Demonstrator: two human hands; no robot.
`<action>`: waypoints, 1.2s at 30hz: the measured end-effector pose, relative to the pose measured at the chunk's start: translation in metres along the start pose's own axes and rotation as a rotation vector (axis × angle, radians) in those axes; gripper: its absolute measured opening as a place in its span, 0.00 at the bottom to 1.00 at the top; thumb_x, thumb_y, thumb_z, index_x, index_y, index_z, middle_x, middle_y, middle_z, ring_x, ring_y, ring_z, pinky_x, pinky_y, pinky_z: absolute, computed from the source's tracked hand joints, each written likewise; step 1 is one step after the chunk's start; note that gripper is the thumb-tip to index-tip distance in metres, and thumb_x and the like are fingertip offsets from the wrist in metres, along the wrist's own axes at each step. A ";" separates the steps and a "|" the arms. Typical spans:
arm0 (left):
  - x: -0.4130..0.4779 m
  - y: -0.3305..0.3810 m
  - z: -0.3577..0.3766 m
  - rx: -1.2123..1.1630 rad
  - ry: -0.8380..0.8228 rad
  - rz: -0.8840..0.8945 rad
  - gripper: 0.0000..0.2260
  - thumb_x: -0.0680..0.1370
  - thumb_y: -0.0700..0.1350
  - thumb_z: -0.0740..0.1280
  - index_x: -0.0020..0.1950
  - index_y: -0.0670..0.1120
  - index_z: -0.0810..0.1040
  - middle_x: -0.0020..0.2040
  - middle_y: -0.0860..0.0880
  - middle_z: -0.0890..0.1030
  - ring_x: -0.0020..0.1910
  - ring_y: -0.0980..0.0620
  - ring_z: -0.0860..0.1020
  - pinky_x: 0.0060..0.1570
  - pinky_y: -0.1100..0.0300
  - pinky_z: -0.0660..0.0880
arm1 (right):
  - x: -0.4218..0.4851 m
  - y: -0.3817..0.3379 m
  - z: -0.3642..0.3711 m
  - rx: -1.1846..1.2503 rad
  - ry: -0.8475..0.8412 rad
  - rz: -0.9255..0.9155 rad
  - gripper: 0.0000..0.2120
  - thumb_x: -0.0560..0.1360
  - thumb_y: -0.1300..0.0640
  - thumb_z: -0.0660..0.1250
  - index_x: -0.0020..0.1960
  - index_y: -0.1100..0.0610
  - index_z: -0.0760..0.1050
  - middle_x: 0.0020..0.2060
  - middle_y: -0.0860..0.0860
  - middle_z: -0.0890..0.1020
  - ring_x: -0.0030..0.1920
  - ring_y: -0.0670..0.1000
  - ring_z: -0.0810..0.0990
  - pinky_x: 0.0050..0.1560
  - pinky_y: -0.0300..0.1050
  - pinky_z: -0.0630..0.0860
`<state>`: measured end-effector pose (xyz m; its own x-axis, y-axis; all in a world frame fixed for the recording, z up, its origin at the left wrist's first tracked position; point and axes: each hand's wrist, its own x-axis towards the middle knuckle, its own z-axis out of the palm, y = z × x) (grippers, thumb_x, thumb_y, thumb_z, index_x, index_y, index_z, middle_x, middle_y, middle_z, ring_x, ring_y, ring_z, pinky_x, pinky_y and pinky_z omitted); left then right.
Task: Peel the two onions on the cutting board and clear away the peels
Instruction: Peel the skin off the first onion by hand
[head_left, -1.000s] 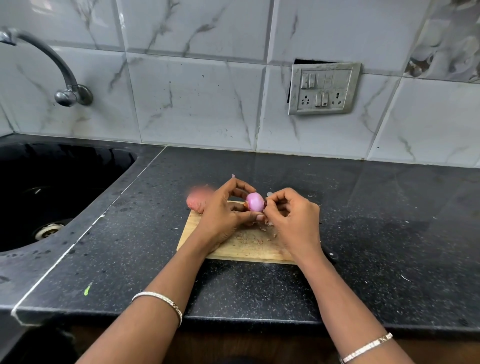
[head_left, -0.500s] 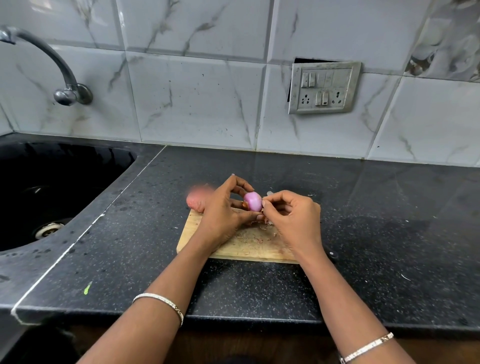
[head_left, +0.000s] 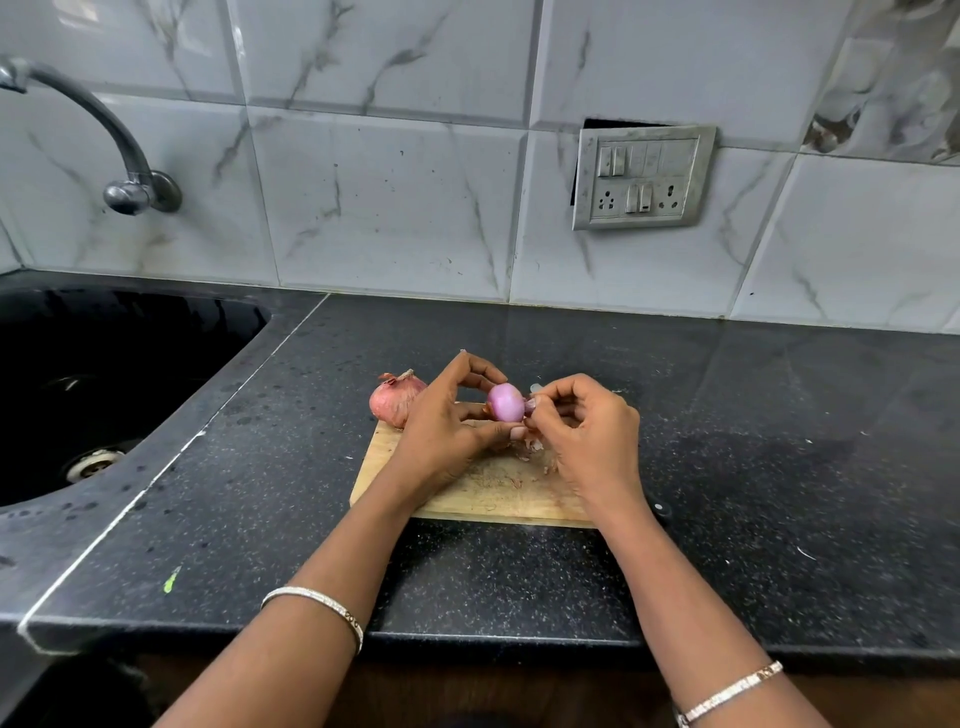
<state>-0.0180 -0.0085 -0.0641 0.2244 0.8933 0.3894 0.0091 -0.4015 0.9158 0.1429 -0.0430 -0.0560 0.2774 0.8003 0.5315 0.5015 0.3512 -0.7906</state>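
Head view: left hand holds the peeled onion above the far part of the cutting board, thumb under it, curled fingers over and behind it. The onion is small, oval, glossy pink-purple, outer skin mostly off, with a small brownish scrap at its left end. Right hand has its fingers curled in, and the fingertips pinch the onion's right end, where a pale bit of skin sticks out; both hands meet at the onion. The unpeeled onion sits at the board's far left corner, just beside the left hand, with dry papery reddish-brown skin and a stem tuft on top. Loose peel scraps lie on the board under the hands, with finer flakes spread over the middle of the wood. The board is light wood and lies flat on the black speckled countertop, its near edge well back from the counter's front edge. A thin metal bangle is on the left wrist and another on the right wrist. A black sink is set in on the left, with a metal drain and a curved tap coming from the marble-look tiled wall. A switch and socket plate hangs on the wall behind the board. A small green speck lies near the front left of the counter.
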 end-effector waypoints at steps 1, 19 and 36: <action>0.000 0.000 0.000 -0.014 -0.007 -0.006 0.25 0.67 0.33 0.81 0.58 0.44 0.75 0.58 0.43 0.80 0.46 0.46 0.86 0.45 0.59 0.82 | 0.001 0.001 0.000 0.013 0.001 0.012 0.04 0.73 0.62 0.73 0.41 0.54 0.82 0.36 0.46 0.85 0.37 0.44 0.84 0.42 0.46 0.83; 0.000 -0.004 -0.004 -0.153 -0.031 -0.066 0.25 0.70 0.31 0.78 0.61 0.45 0.74 0.59 0.42 0.79 0.47 0.47 0.85 0.47 0.51 0.83 | -0.004 -0.012 -0.005 0.072 -0.074 -0.013 0.03 0.72 0.58 0.78 0.43 0.53 0.85 0.35 0.44 0.86 0.37 0.41 0.85 0.43 0.43 0.83; 0.001 -0.005 -0.004 -0.179 -0.068 -0.090 0.24 0.69 0.32 0.79 0.60 0.47 0.76 0.60 0.44 0.80 0.51 0.42 0.85 0.52 0.47 0.83 | 0.002 0.001 -0.003 -0.009 -0.014 -0.035 0.09 0.74 0.63 0.71 0.50 0.51 0.83 0.44 0.42 0.85 0.44 0.41 0.83 0.41 0.30 0.76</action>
<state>-0.0220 -0.0049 -0.0682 0.2962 0.9057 0.3034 -0.1398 -0.2731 0.9518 0.1465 -0.0426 -0.0553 0.2484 0.7945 0.5541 0.5176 0.3746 -0.7692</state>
